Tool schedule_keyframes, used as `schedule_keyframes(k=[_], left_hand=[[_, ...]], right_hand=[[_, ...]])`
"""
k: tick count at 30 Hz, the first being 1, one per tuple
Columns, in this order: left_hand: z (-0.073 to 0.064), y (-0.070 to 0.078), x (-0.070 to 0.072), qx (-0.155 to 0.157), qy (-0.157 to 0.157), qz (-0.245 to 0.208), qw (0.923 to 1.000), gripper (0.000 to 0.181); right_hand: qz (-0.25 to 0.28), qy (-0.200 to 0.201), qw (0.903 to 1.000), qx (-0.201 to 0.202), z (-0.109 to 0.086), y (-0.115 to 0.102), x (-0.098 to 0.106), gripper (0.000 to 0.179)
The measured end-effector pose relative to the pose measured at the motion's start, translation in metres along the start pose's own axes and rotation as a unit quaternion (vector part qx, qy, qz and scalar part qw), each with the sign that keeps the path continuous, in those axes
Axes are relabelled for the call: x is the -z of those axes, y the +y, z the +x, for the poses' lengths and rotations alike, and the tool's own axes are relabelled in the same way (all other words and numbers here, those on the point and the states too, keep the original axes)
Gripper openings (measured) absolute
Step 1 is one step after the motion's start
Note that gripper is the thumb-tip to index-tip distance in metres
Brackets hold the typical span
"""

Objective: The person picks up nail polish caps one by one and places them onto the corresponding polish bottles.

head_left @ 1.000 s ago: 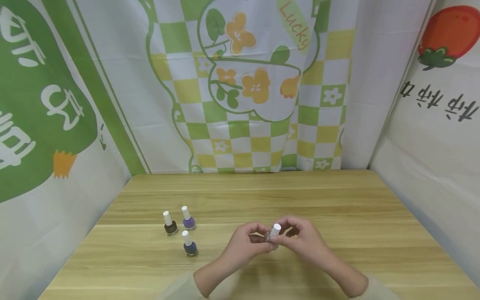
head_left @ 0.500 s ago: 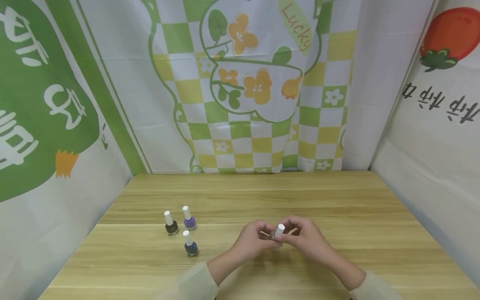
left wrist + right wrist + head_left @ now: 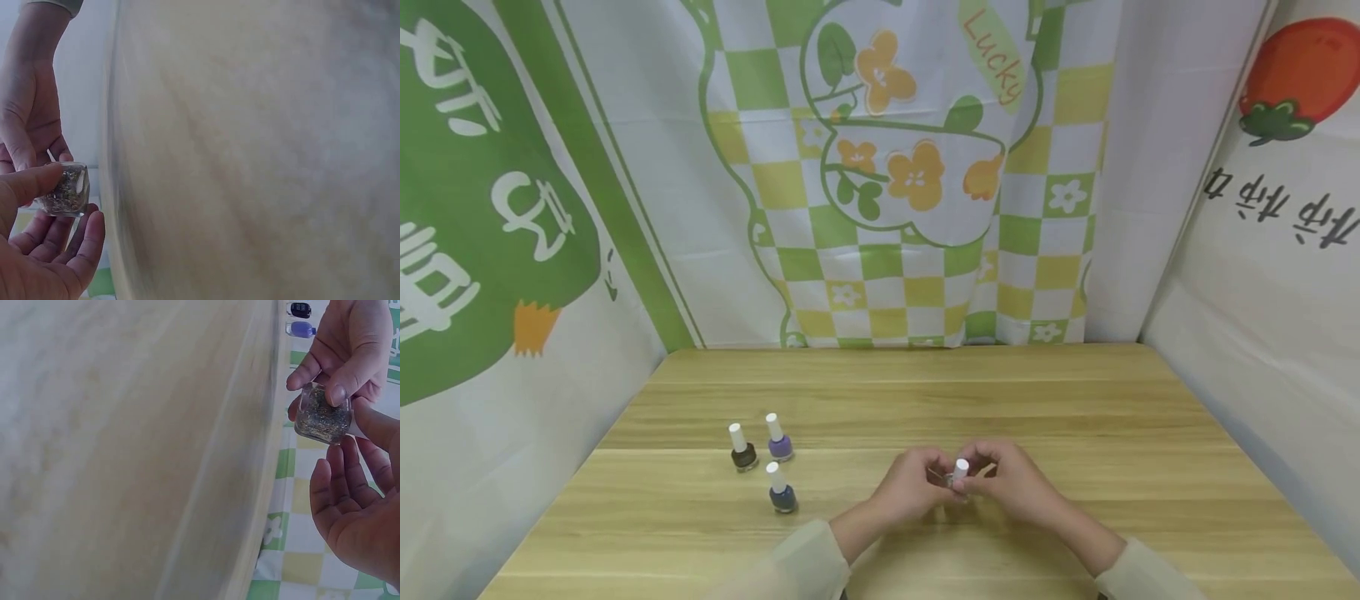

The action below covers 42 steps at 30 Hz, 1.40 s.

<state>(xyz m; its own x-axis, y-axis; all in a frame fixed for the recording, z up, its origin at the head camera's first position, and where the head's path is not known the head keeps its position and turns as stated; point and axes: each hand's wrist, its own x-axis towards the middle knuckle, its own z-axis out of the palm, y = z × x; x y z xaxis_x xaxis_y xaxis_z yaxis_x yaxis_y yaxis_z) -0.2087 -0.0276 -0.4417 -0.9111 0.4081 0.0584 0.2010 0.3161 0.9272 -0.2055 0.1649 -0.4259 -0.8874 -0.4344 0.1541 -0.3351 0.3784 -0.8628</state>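
Observation:
A small nail polish bottle with clear glass, glitter inside [image 3: 322,422] and a white cap [image 3: 962,468] is held between both hands, over the table's right-middle part. My left hand [image 3: 913,485] grips the glass body, its thumb flat against one side in the left wrist view. On the cap, the thumb and fingers of my right hand [image 3: 1015,482] pinch from the right. The cap points up in the head view and looks seated on the bottle, though fingers partly cover the neck.
Left of the hands, three white-capped nail polish bottles stand upright on the wooden table [image 3: 880,392]: black-brown [image 3: 744,456], purple [image 3: 780,448] and dark blue [image 3: 783,499]. Patterned cloth [image 3: 880,275] hangs behind the table, with printed cloth along both sides.
Both hands and the glitter bottle have shifted a little right, then slightly toward the near edge. The right fingers stay at the cap. The three standing bottles keep their places.

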Motion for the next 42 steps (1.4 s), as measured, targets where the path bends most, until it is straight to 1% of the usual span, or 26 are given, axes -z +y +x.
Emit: schedule_keyframes(k=[5,11,17,26,37,42], left_hand=[[-0.0007,-0.0011,-0.0015,0.005,-0.009,0.009,0.9999,0.022],[-0.0004,-0.0034,-0.0040,0.006,-0.008,0.025,0.9996,0.022],[0.0003,-0.0052,-0.0053,0.004,-0.008,0.040,0.9991,0.023],[-0.0013,-0.0029,-0.0053,0.018,-0.007,0.046,0.9987,0.025],[-0.0023,-0.0001,-0.0031,0.018,-0.015,0.060,0.9979,0.027],[-0.0022,-0.0004,-0.0024,0.021,-0.016,0.056,0.9981,0.028]], right_hand=[[-0.002,-0.020,0.9998,-0.001,0.0002,0.0029,-0.0005,0.018],[-0.018,-0.032,0.9993,-0.001,0.0007,0.0048,-0.0028,0.014],[-0.017,-0.044,0.9988,-0.011,0.0003,0.0057,-0.0039,0.014],[-0.025,-0.048,0.9984,-0.019,0.0022,0.0069,-0.0046,0.015],[-0.028,-0.057,0.9979,-0.017,0.0032,0.0041,-0.0042,0.015],[-0.032,-0.059,0.9976,-0.015,0.0034,0.0050,-0.0040,0.015]])
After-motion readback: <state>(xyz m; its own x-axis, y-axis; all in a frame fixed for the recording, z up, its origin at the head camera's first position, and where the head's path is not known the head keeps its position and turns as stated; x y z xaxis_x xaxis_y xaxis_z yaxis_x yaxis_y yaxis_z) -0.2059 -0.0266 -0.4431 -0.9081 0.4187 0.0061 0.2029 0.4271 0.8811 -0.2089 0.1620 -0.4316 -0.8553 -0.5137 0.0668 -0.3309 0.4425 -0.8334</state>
